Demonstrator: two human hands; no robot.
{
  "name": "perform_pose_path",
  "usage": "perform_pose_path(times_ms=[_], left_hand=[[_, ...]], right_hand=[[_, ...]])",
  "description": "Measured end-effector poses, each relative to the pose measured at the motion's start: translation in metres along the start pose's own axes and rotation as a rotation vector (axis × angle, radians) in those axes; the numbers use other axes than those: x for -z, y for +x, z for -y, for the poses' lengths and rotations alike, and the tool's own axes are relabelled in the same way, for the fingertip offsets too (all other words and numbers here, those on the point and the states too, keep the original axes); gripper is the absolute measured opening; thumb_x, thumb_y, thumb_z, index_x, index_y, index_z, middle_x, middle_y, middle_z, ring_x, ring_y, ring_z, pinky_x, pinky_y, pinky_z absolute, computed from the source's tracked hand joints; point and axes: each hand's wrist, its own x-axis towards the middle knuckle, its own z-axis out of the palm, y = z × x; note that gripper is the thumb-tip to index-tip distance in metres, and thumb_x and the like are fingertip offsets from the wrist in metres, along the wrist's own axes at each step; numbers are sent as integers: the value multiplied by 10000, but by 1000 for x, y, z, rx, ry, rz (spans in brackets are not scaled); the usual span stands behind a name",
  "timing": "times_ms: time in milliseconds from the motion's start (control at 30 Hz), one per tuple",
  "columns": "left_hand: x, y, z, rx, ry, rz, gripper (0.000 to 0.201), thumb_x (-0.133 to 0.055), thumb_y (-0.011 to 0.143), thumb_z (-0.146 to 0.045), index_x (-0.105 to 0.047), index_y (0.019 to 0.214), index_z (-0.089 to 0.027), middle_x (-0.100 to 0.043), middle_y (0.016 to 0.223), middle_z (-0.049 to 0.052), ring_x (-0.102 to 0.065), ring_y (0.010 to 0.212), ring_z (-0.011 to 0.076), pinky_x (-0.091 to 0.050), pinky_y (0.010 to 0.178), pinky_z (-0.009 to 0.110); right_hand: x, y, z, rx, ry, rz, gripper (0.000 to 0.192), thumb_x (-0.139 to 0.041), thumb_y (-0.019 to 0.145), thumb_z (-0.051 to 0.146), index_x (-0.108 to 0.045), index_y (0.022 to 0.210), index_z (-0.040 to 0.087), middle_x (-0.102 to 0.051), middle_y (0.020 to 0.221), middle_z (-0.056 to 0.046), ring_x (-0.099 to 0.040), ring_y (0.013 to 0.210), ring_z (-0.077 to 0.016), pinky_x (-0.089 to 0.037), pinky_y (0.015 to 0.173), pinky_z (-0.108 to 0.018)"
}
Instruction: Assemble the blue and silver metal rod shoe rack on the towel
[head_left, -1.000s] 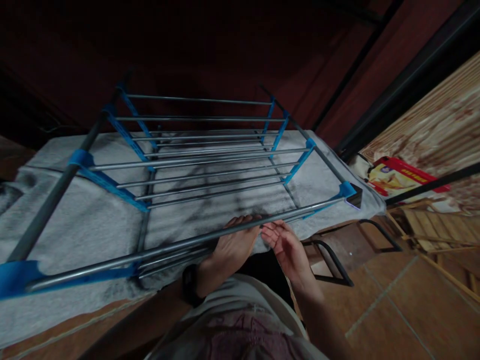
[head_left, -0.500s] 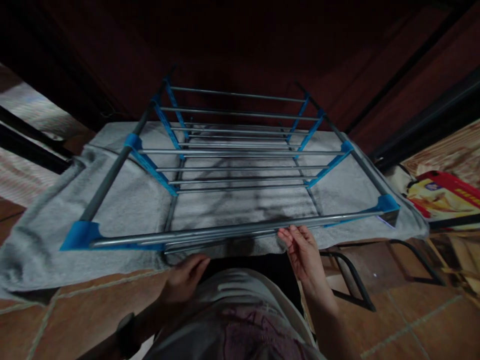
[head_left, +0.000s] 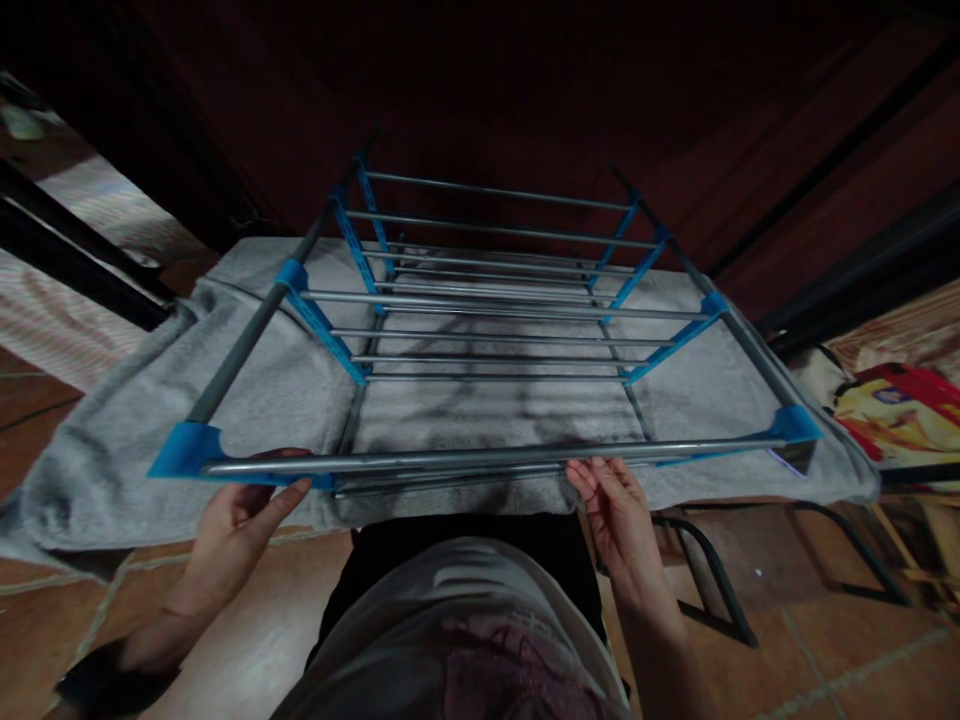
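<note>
A shoe rack [head_left: 495, 317] of grey metal tubes and blue plastic brackets stands on a grey blanket [head_left: 480, 415], its near end facing me. My left hand [head_left: 238, 525] is at the near left corner, fingers behind the front tube and thumb in front, closed around the blue side bracket [head_left: 315, 481]. Right of centre, my right hand [head_left: 616, 505] pinches the near tubes [head_left: 465, 458] between thumb and fingers. Some of its fingertips are hidden behind the metal.
Dark red panels [head_left: 495, 90] rise behind the rack. At right lies a red and yellow package [head_left: 892, 405]. Black metal chair legs [head_left: 720, 580] stand on the tiled floor [head_left: 832, 640] at lower right. A dark flat object [head_left: 796, 458] lies by the near right corner.
My left hand has moved left and up from near my lap to the rack's near left bracket and closed on it. The right hand stays on the front tubes. The view has shifted slightly.
</note>
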Motion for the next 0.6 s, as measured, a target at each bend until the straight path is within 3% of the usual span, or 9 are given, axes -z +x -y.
perform_pose_path(times_ms=[133,367,600], left_hand=[[10,14,5,-14,-1,47,397,-787,668,-442,-670,934,-171,-700,941,36,-613,1015,257,-450,1007,363],[20,22,-7,-177,129,242,240,-699,795,-399,-630,916,-203,-650,890,6,-591,892,197,-477,813,257],[13,16,-26,-71,-1,265,307,-729,739,-402,-622,922,-180,-637,859,14,-570,873,188,-467,783,247]], right_hand=[[1,0,1,-6,-2,7,282,-877,644,225,-623,760,182,-707,764,4,-727,792,-163,-622,779,-270],[2,0,4,-20,-6,-6,306,-899,606,233,-633,750,186,-717,768,8,-732,784,-167,-625,759,-259],[3,1,7,-37,-54,14,301,-898,609,244,-669,792,179,-725,802,3,-730,772,-155,-621,766,-249]])
